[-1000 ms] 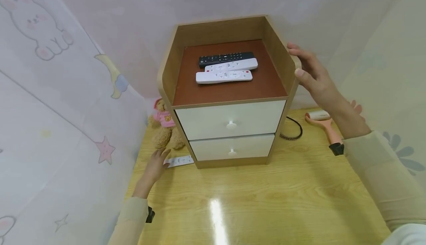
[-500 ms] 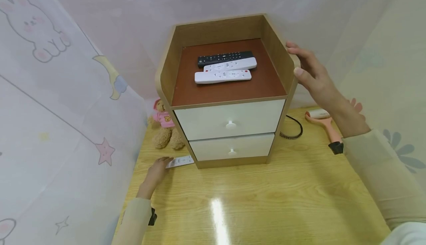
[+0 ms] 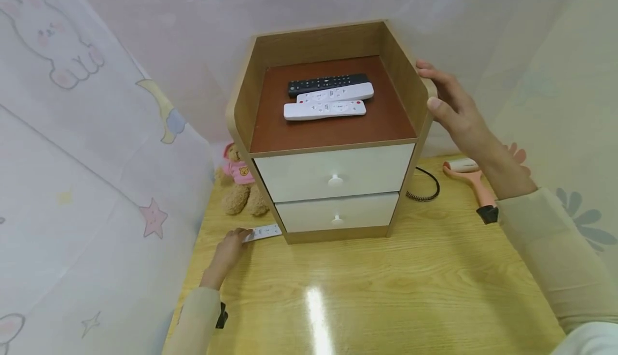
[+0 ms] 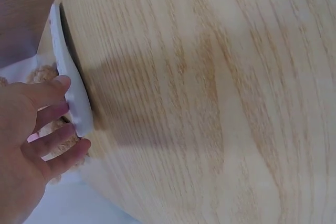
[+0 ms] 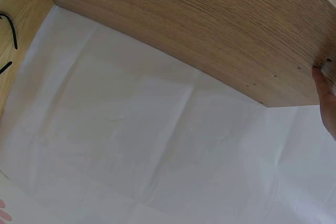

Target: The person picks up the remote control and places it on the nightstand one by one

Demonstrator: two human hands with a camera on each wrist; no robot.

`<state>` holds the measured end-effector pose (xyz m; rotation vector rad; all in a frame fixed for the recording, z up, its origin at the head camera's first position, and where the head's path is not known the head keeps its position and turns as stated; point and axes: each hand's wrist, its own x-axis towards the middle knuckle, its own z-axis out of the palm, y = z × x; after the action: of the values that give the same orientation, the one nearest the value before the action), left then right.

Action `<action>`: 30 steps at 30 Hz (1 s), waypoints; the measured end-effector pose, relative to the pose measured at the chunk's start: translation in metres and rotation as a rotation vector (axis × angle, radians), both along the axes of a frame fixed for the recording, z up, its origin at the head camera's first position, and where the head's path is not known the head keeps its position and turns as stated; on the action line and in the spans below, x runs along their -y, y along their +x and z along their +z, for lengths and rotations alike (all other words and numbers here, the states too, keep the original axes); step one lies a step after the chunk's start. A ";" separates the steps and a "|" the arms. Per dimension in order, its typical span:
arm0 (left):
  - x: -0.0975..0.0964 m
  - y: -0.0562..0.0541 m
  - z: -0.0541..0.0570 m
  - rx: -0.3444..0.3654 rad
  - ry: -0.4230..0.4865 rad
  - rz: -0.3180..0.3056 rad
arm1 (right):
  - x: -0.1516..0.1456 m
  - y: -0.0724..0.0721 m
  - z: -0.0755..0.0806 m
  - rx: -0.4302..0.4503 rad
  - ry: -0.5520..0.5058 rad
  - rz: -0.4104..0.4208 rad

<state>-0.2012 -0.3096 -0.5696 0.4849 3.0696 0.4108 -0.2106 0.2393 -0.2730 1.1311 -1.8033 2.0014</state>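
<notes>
A white remote control [image 3: 264, 231] lies on the wooden table at the left foot of a small drawer cabinet [image 3: 333, 172]. My left hand [image 3: 229, 250] holds its near end; in the left wrist view, the thumb [image 4: 62, 81] and fingers meet the edge of the remote. My right hand [image 3: 456, 108] grips the upper front corner of the cabinet's right side panel, thumb at the front edge. In the right wrist view, a fingertip [image 5: 316, 71] presses the outer panel. On the cabinet's brown top lie a black remote [image 3: 328, 83] and two white remotes [image 3: 324, 110].
A teddy bear [image 3: 241, 183] in pink sits left of the cabinet, behind the held remote. To the right are a coiled black cord [image 3: 425, 197] and an orange-handled lint roller [image 3: 470, 175]. Patterned cloth [image 3: 116, 146] hangs along the left and back. Both white drawers are closed.
My left hand has lowered from above the near end of the table remote and taken hold of it. The right hand stays at the cabinet corner.
</notes>
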 end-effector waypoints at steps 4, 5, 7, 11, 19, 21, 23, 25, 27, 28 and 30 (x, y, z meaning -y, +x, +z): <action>0.000 -0.005 -0.001 -0.027 0.002 -0.032 | -0.003 0.002 0.001 0.011 -0.005 0.001; 0.000 -0.007 -0.002 -0.026 0.000 -0.035 | -0.004 0.002 0.001 0.015 -0.008 0.003; 0.001 -0.010 -0.004 -0.018 0.003 -0.037 | -0.004 0.002 0.001 0.015 -0.011 0.005; 0.001 -0.014 -0.006 0.001 0.002 -0.032 | -0.003 0.001 0.001 0.011 -0.017 0.016; -0.001 -0.018 -0.010 0.005 -0.033 -0.048 | -0.001 0.000 0.001 0.000 -0.010 0.014; -0.002 -0.019 -0.011 0.010 -0.041 -0.048 | -0.001 0.000 0.001 -0.002 -0.008 0.013; -0.002 -0.019 -0.012 0.010 -0.048 -0.047 | -0.001 -0.001 0.002 -0.004 -0.008 0.010; -0.002 -0.018 -0.013 0.003 -0.052 -0.047 | -0.001 -0.001 0.002 -0.006 -0.008 0.007; -0.001 -0.017 -0.014 -0.018 -0.058 -0.054 | 0.000 -0.001 0.002 -0.007 -0.003 0.002; 0.000 -0.016 -0.015 -0.028 -0.059 -0.055 | 0.000 -0.001 0.002 -0.008 -0.001 0.001; 0.001 -0.014 -0.016 -0.043 -0.061 -0.059 | -0.001 -0.001 0.001 -0.007 0.003 -0.001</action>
<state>-0.2155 -0.3108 -0.5857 0.5873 3.0888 0.3081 -0.2112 0.2400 -0.2716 1.1364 -1.8040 1.9922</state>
